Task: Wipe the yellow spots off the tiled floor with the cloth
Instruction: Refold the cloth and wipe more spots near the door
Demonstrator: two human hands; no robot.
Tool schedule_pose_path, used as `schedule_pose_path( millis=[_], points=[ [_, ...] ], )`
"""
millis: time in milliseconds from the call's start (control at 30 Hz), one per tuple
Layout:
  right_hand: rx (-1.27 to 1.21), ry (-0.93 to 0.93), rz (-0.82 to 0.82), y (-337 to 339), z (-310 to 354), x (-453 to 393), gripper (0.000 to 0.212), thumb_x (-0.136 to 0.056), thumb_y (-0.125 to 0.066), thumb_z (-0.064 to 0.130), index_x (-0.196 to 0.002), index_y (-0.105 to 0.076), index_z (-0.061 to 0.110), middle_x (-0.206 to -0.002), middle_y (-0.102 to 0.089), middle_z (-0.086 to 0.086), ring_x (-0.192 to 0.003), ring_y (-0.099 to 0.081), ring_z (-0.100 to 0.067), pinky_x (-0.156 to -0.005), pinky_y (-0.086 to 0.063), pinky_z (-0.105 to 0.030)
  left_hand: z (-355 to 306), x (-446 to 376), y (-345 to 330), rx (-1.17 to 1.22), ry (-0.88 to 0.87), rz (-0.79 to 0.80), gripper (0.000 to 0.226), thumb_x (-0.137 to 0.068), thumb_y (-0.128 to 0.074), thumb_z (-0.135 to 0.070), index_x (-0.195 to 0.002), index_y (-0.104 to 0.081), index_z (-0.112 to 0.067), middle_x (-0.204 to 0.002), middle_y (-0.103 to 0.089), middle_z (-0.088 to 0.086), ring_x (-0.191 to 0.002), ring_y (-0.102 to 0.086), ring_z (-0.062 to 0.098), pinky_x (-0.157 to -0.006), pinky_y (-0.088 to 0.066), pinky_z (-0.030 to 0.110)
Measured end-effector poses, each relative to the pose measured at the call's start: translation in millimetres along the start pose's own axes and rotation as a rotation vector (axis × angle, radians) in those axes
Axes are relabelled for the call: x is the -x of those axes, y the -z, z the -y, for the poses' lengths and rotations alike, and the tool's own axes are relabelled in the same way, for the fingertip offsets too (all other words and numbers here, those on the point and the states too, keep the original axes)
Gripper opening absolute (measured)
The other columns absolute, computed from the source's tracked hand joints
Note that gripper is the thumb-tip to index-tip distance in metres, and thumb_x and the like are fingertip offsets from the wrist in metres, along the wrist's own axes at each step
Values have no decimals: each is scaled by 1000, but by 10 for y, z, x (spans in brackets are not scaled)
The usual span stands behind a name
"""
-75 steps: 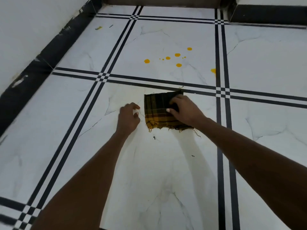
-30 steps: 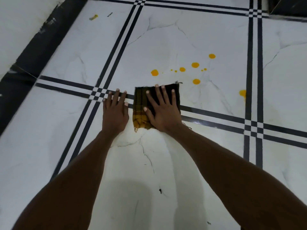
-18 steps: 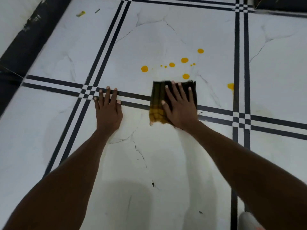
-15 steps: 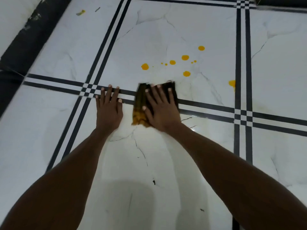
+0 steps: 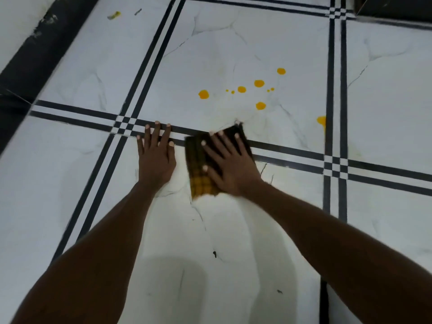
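Several yellow spots (image 5: 259,83) lie scattered on the white marble-look tiled floor (image 5: 233,47), beyond a band of black lines; one more yellow spot (image 5: 321,119) sits by the right-hand black lines. A dark checked cloth (image 5: 198,164) with a yellow near edge lies flat across the band of lines, a little short of the spots. My right hand (image 5: 230,167) presses flat on the cloth with fingers spread. My left hand (image 5: 155,157) rests flat on the bare floor just left of the cloth, holding nothing.
A black skirting (image 5: 25,64) and a white wall run along the left. A small yellow scrap (image 5: 114,15) lies at the far left. A dark step (image 5: 397,8) stands at the top right. Small dark specks (image 5: 214,253) dot the near tile.
My right hand has slid the cloth forward from the near tile onto the black lines, swept it right and back left. My left hand went from curled to flat on the floor.
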State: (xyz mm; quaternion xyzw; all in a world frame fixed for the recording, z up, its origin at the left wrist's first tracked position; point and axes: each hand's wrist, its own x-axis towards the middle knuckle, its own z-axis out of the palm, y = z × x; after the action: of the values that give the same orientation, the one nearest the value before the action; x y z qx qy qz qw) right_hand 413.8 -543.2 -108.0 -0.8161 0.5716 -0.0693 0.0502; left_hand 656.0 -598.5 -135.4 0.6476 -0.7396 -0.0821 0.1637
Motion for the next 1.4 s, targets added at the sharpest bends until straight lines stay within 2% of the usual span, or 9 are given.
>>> schedule_pose_path(
  millis=[100,167,300,433,633,867,1133,1267,1400],
  points=[
    [-13,261,109,128,-198,557,67,-109,-30,58,-167,-17,29,-176,-9,1,-164,0,-21,-132,-1,-54,-218,-24,23,22,-60,31,56,-107,-31,-37,-160,-38,-19,-169,-30,12,-160,-19,37,-128,-12,62],
    [15,239,107,205,-674,743,67,-108,-34,58,-167,-18,31,-176,-11,4,-164,-2,-20,-132,-2,-54,-386,-39,-23,47,-152,59,56,-107,-31,-38,-159,-39,-20,-169,-31,10,-160,-19,35,-128,-14,61],
    [0,-268,-27,380,-1797,668,69,-106,-21,63,-166,-21,28,-175,-18,1,-163,-11,-22,-129,-13,-60,-659,-90,-160,70,-225,72,55,-106,-36,-38,-159,-40,-22,-170,-30,9,-160,-17,34,-128,-14,59],
    [18,-672,-91,328,-1861,174,73,-104,-19,59,-166,-22,21,-175,-18,-5,-163,-12,-28,-130,-5,-59,-906,-276,-262,47,-311,71,55,-107,-37,-37,-160,-39,-23,-171,-27,7,-161,-15,33,-129,-12,59],
    [69,29,87,463,-1980,846,66,-110,-31,54,-167,-13,29,-177,-6,4,-164,0,-18,-133,-4,-52,-1069,-418,-370,65,-262,87,58,-106,-31,-43,-160,-38,-24,-172,-26,6,-161,-15,33,-129,-14,58],
    [-8,-629,-40,480,-2516,-34,71,-106,-16,61,-167,-15,25,-177,-9,-6,-164,-2,-29,-130,0,-59,-1080,-386,-403,-15,-268,48,56,-108,-31,-40,-163,-31,-27,-173,-21,4,-162,-11,28,-129,-14,55],
    [31,65,98,387,-1937,193,65,-109,-29,56,-167,-17,29,-177,-9,1,-164,-1,-21,-132,-3,-53,-1077,-386,-345,73,-255,81,55,-109,-31,-39,-163,-30,-26,-174,-19,2,-163,-7,25,-130,-11,54],
    [20,-208,42,514,-2630,97,66,-107,-22,59,-166,-19,31,-176,-14,2,-164,-8,-22,-130,-11,-59,-933,-507,-217,126,-121,-22,54,-109,-35,-38,-159,-39,-18,-171,-27,7,-162,-13,29,-131,-9,54],
    [-44,-530,17,479,-2794,-763,67,-108,-19,55,-167,-16,25,-177,-9,-6,-164,-3,-29,-130,0,-59,-545,-685,-184,-20,13,6,65,-107,-26,-48,-163,-28,-16,-172,-21,11,-161,-11,37,-129,-7,61]
  ],
)
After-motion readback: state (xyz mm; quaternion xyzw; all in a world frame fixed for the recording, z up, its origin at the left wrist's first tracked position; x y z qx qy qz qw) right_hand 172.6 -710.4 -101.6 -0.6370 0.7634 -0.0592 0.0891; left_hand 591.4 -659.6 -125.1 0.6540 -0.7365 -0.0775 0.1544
